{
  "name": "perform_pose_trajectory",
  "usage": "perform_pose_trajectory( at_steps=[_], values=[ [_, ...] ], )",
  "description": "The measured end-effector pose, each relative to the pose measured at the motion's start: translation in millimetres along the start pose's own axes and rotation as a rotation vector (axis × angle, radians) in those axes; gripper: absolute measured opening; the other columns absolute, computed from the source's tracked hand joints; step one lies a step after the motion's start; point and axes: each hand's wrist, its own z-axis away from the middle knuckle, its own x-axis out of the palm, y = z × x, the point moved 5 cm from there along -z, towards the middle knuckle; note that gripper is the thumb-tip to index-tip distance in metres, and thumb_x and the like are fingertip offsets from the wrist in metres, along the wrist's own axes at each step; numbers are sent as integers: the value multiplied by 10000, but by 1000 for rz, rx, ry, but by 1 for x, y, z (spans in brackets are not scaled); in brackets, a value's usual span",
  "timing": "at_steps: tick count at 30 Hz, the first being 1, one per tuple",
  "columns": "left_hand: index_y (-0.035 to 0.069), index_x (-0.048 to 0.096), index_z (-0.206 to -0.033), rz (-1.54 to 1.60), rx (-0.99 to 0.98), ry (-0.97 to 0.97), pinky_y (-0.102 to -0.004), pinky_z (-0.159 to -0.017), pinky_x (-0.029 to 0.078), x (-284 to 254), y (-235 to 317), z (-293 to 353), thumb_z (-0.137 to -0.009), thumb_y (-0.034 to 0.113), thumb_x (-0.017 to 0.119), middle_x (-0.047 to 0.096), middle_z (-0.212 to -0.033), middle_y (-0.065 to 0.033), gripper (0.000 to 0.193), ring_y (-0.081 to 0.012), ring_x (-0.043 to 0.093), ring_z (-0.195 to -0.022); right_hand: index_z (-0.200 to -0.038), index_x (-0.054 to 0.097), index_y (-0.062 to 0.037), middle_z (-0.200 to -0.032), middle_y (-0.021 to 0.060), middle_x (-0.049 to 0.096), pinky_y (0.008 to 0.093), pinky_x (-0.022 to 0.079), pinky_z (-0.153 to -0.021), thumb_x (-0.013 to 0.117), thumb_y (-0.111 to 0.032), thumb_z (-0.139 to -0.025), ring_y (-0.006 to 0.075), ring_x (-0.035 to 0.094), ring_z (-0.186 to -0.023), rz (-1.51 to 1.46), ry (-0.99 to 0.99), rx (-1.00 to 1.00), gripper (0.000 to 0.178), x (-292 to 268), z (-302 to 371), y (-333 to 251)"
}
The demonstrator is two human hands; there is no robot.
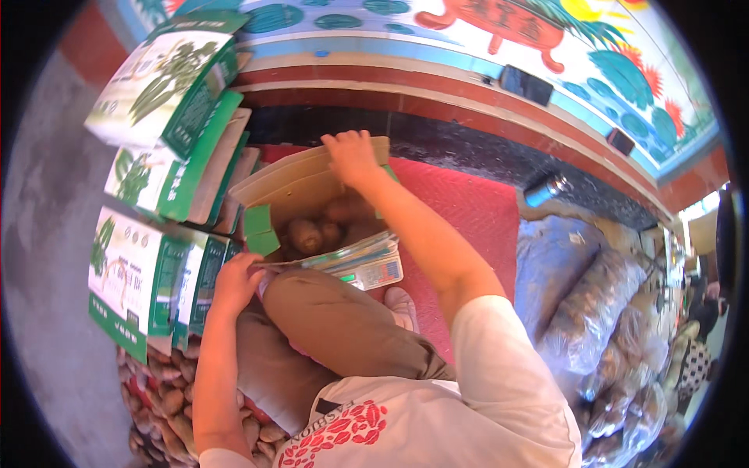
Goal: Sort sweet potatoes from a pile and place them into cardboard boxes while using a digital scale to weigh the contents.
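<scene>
Right hand (351, 158) grips the far rim of the box (285, 189), which sits near the far edge of the mat (480, 210), tubers (306, 235) inside. Left hand (236, 282) is at its near-left corner, can't tell if it's pinching. Yank that rim and the box could tip imo.

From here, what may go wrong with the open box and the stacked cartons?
The right hand is at the raised far edge of the open box; a hard pull might tilt it and spill the brown tubers. The knee appears close to the box's near side, so a bump might shift it. The top carton looks tilted on the cartons below and might slide if knocked.
</scene>
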Motion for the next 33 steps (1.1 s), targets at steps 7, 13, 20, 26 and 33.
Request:
perform_pose_trajectory(
  at_steps=[7,13,20,26,33],
  values=[
    [35,641,-848,-9,-54,-19,-365,-706,469,0,5,-9,-701,51,644,623,-844,-125,148,-310,601,-802,-900,656,-140,-918,58,660,347,458,-718,544,-169,-789,210,618,-889,8,-200,129,160,9,-9,4],
    [62,629,-770,-285,-60,-23,-385,-660,468,4,10,-15,-682,91,672,627,-811,-117,103,-320,599,-760,-797,681,-147,-812,56,661,332,475,-688,560,-175,-757,204,630,-828,70,-253,79,131,8,3,3],
    [66,580,-704,-439,81,34,-406,-605,445,12,22,-4,-665,112,680,604,-734,-111,116,-324,581,-693,-763,669,-158,-774,46,665,329,465,-669,558,-178,-754,198,631,-823,70,-129,-27,113,-18,32,7],
    [77,554,-671,-501,302,187,-385,-596,407,-2,74,-3,-646,82,663,554,-654,-93,112,-299,548,-640,-774,659,-137,-789,74,660,334,466,-658,567,-245,-795,221,632,-796,-2,-138,5,144,-63,66,37],
    [80,539,-641,-448,613,111,-363,-590,398,6,190,-37,-611,49,643,536,-624,-75,113,-260,544,-620,-779,656,-114,-764,89,650,387,486,-680,569,-263,-795,252,633,-784,23,-60,347,174,-142,159,127]
  ],
)
